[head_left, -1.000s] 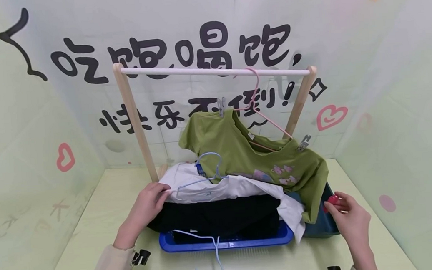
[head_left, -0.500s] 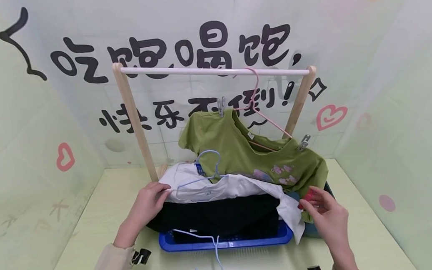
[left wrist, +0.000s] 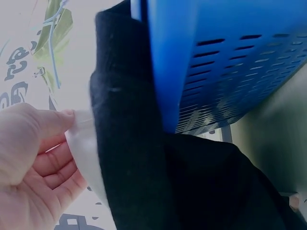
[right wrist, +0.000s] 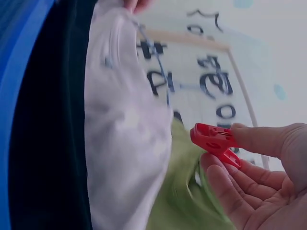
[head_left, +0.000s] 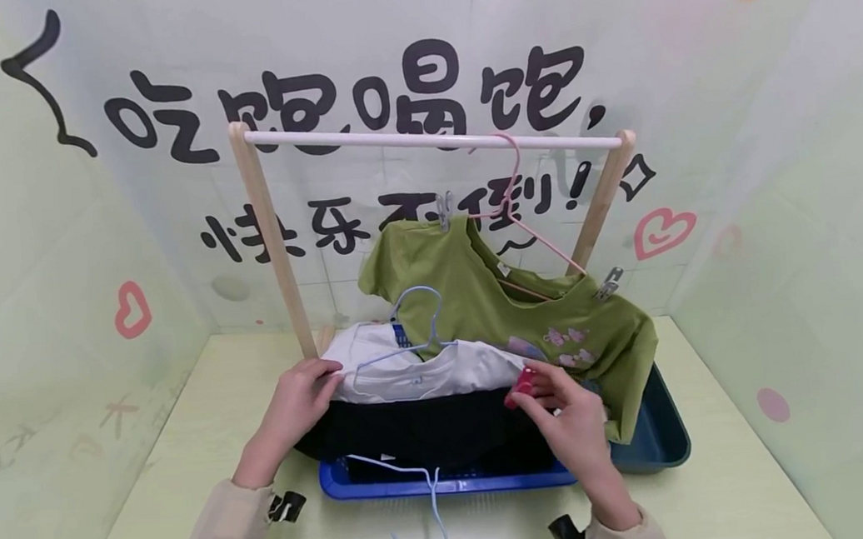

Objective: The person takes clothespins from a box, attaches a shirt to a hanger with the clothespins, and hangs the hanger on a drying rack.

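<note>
My left hand pinches the left shoulder of a white shirt, whose cloth shows between thumb and fingers in the left wrist view. A light blue hanger sits in the shirt's neck, its hook pointing up. Between the thumb and fingers of my right hand is a red clothespin, held near the shirt's right shoulder and apart from the cloth in the right wrist view. A black garment lies under and in front of the white shirt, over a blue basket.
Behind, a green T-shirt hangs by a pink hanger from the rack's white rod, with metal clips at its shoulders. A teal bin stands at right. Another blue hanger sticks out in front of the basket.
My right hand has moved left with the red clothespin, from beside the teal bin to the white shirt's right shoulder. The left hand keeps its pinch; the shirt's hanger hook has risen slightly.
</note>
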The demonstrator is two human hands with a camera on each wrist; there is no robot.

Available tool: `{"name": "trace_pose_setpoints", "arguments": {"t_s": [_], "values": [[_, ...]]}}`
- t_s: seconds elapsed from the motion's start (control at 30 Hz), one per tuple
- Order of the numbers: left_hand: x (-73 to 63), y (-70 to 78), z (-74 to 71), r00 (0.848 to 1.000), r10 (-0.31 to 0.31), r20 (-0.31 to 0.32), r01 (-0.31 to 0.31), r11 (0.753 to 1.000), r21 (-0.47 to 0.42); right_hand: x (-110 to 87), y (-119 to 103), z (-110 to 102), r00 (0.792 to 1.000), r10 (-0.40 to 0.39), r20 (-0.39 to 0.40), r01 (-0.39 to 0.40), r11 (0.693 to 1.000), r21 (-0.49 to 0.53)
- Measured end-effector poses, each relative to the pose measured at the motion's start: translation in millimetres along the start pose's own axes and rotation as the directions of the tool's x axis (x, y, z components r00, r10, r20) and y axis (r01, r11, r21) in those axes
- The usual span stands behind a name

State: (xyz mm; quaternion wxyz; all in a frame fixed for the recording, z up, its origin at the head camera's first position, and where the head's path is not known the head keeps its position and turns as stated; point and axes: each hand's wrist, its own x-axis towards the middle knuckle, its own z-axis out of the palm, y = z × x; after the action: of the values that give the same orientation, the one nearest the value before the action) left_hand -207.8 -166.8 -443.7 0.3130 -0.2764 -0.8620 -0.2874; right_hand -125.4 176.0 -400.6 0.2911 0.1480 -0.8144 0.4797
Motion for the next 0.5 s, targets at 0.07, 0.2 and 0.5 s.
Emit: {"name": "trace_pose_setpoints", "arguments": {"t_s": [0.07, 0.2, 0.5], "values": [[0.1, -0.1, 0.6, 1.000, -0.006, -0.015, 0.006, 1.000, -0.001, 2.1, -3, 10, 0.998, -0.043, 0.034, 0.042, 0.999, 0.027], [0.9, 0.3, 2.1, 0.999, -0.034, -0.020, 0.034, 0.999, -0.003, 6.2, -7, 30, 0.991, -0.090, 0.094, 0.081, 0.992, 0.095], [-1.4, -0.6, 0.8, 0.997, -0.070, -0.021, 0.070, 0.998, -0.003, 21.0, -20, 56, 0.976, -0.108, 0.190, 0.070, 0.978, 0.198]]}}
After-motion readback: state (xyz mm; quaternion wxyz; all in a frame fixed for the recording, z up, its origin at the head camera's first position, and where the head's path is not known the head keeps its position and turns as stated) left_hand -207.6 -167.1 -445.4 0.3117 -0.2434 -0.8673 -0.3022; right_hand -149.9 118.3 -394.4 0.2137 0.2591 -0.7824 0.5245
